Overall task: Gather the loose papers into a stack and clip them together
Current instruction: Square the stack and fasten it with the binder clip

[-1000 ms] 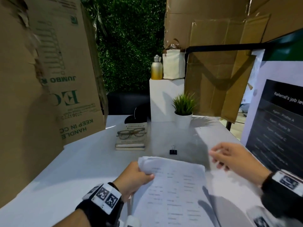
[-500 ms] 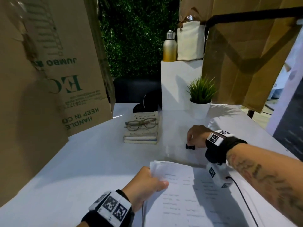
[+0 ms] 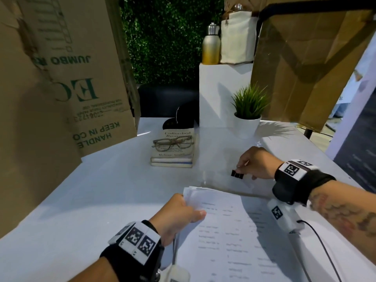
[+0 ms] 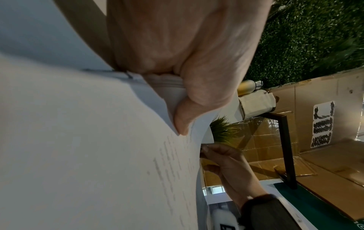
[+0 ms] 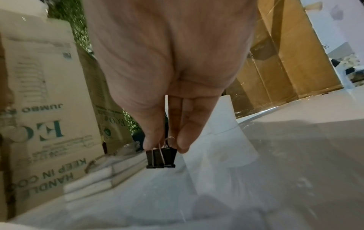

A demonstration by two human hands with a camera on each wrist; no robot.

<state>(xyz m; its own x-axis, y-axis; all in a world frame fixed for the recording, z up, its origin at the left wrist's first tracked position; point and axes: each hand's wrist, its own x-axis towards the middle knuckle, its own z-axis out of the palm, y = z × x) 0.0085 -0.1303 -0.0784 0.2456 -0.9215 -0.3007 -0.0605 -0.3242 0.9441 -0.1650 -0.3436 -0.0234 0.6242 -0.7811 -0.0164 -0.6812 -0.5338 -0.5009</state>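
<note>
A stack of printed white papers lies on the white table in front of me. My left hand grips its upper left corner, thumb on top; the left wrist view shows the thumb pressing the paper stack. A small black binder clip hangs just beyond the stack's far edge, pinched by its wire handles in my right hand. In the right wrist view the binder clip dangles from thumb and fingertips, a little above the table.
A pile of books with glasses on top sits behind the papers. A potted plant stands by a white pedestal carrying a bottle and a bag. Cardboard boxes wall in the left and right sides.
My right hand reached forward to the binder clip on the table, pinched it and has lifted it toward the papers. My left hand kept hold of the stack's corner.
</note>
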